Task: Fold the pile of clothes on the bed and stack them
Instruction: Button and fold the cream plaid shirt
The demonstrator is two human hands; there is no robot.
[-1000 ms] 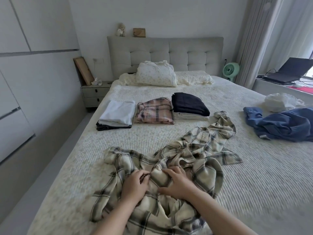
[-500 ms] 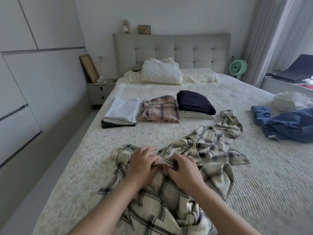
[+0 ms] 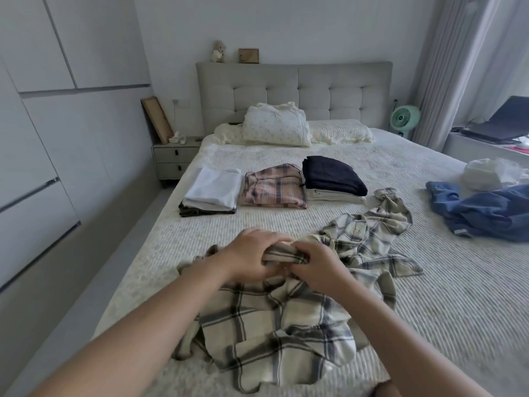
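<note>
A cream plaid shirt (image 3: 274,325) lies crumpled on the bed (image 3: 429,296) in front of me. My left hand (image 3: 252,255) and my right hand (image 3: 317,265) both grip a bunched fold of it, held just above the rest of the cloth. Further up the bed sit three folded stacks: a white one (image 3: 213,189), a pink plaid one (image 3: 273,190) and a black one on beige (image 3: 332,176). An unfolded blue garment (image 3: 486,209) and a white garment (image 3: 492,173) lie at the right.
Pillows (image 3: 277,128) rest against the grey headboard (image 3: 294,90). A nightstand (image 3: 173,159) stands left of the bed beside white wardrobes (image 3: 57,138). A green fan (image 3: 404,117) and a laptop (image 3: 498,121) are at the right by the curtains.
Both hands have gathered the plaid shirt's fabric and lifted it up and away from me. The hands stay close together.
</note>
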